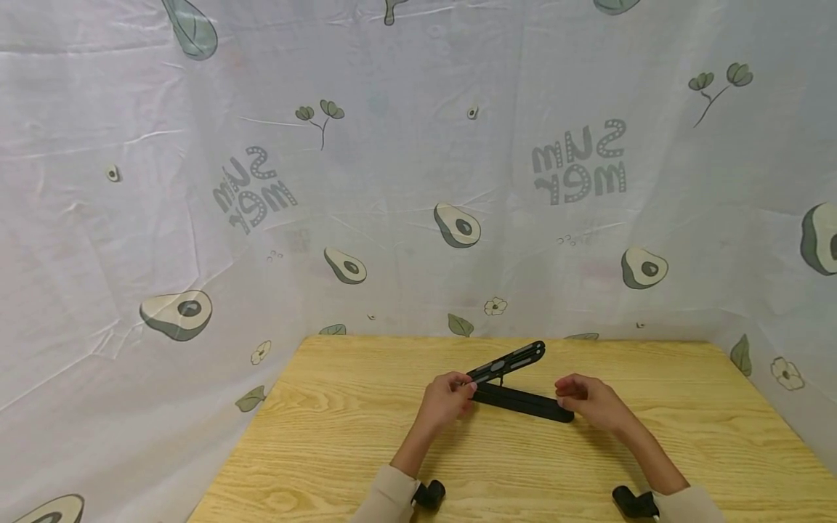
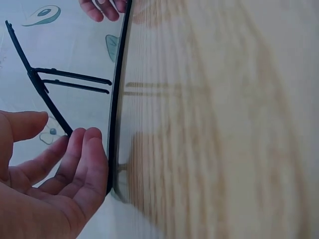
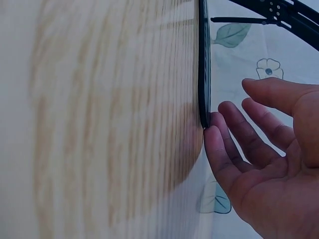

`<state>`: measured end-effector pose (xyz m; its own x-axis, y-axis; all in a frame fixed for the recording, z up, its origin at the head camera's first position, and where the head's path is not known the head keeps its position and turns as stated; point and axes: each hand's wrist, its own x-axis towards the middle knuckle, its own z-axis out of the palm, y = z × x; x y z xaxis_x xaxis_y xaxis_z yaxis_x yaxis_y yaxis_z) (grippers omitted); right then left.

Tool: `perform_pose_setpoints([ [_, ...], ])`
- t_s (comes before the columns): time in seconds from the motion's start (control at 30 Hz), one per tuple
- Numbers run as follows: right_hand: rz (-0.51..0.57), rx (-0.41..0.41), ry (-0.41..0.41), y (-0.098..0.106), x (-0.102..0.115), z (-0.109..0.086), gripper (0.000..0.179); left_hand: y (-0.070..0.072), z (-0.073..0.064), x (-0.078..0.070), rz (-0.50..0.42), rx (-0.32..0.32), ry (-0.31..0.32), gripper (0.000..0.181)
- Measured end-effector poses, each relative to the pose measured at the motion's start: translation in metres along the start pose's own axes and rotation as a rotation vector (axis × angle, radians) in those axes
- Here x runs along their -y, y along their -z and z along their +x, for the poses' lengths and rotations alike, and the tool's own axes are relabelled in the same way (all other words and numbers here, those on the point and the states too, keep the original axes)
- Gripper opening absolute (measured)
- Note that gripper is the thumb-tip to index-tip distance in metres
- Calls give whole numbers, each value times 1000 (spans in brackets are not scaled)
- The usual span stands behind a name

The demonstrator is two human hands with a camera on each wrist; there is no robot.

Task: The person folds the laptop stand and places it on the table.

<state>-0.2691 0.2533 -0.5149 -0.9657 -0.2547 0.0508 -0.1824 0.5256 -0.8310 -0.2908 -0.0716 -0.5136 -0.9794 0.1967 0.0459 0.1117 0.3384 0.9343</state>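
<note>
A black folding stand [image 1: 523,402] rests on the wooden table, its long base flat and its slotted upper frame [image 1: 506,363] tilted up from the hinge end. Thin struts [image 2: 75,76] link the frame and base. My left hand [image 1: 447,398] is at the hinge end, fingers lightly bent and touching it; in the left wrist view the thumb stands apart from the stand. Around the base's other end lies my right hand [image 1: 591,402]; its lower fingertips [image 3: 213,134] touch that end, while the thumb is raised away from it.
The wood-grain table [image 1: 523,465] stretches out around the stand. Behind it and along the sides hangs a pale cloth [image 1: 392,181] printed with avocados, leaves and flowers. Black wrist cameras [image 1: 429,495] sit by both beige sleeves [image 1: 389,494].
</note>
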Motion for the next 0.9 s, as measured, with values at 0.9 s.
perform_pose_setpoints([
  [0.9, 15, 32, -29, -5, 5, -9, 36, -1, 16, 3, -9, -11, -13, 23],
])
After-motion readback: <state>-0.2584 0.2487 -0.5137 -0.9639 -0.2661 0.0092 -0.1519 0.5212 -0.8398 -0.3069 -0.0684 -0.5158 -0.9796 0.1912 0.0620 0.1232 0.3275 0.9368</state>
